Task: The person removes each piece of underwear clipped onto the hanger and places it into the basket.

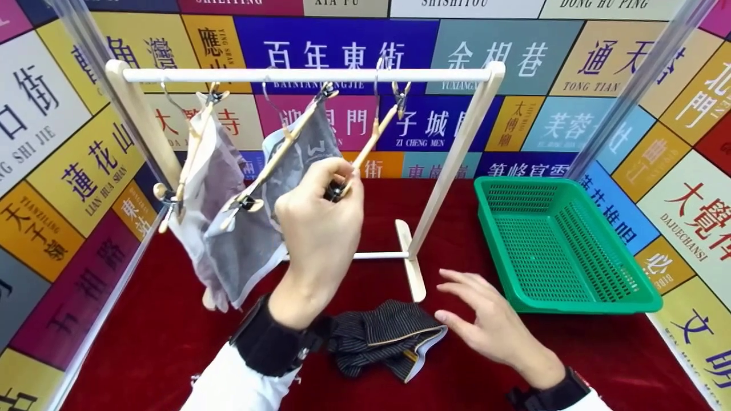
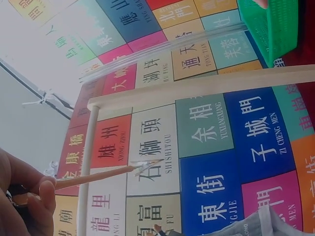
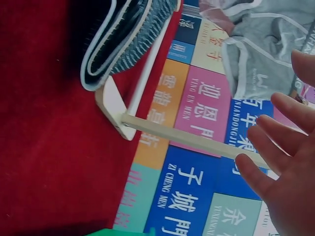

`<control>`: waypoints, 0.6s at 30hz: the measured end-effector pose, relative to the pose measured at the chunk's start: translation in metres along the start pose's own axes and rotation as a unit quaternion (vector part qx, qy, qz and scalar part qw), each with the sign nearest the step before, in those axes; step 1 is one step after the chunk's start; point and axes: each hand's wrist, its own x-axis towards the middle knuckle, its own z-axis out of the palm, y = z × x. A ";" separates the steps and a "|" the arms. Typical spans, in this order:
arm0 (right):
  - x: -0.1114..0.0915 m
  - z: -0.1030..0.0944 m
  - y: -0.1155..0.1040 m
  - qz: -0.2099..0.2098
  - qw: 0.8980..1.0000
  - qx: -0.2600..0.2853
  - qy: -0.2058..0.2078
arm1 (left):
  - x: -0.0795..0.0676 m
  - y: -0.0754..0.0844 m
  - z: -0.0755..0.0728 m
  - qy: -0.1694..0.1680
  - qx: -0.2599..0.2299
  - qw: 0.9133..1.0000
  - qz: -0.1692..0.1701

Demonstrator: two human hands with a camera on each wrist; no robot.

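Observation:
My left hand (image 1: pixel 320 222) grips the near end of a wooden clip hanger (image 1: pixel 376 137), with thumb and fingers around its clip. The hanger's hook is up at the rack's top bar, and no cloth hangs from it. In the left wrist view the wooden rod (image 2: pixel 93 176) sticks out from the curled fingers. Fingers spread and holding nothing, my right hand (image 1: pixel 494 317) hovers just right of a crumpled black striped garment (image 1: pixel 394 337) with a pale inner edge. Two more clip hangers bear a grey garment (image 1: pixel 243 251) and a pale pinkish one (image 1: pixel 214 165).
A white-barred wooden rack (image 1: pixel 308 75) stands on the dark red cloth (image 1: pixel 457 388). To the right sits a green mesh basket (image 1: pixel 582 305). Panels with printed street names (image 1: pixel 497 51) enclose the back and sides, with clear corner posts (image 1: pixel 639 85).

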 end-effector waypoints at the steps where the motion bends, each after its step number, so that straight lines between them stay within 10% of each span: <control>1: -0.001 0.002 0.001 0.005 1.000 -0.003 -0.005 | 0.000 -0.001 0.001 0.000 0.000 1.000 -0.003; 18: -0.018 0.035 0.015 0.157 0.976 -0.018 -0.150 | -0.002 -0.009 0.009 -0.011 0.012 1.000 -0.010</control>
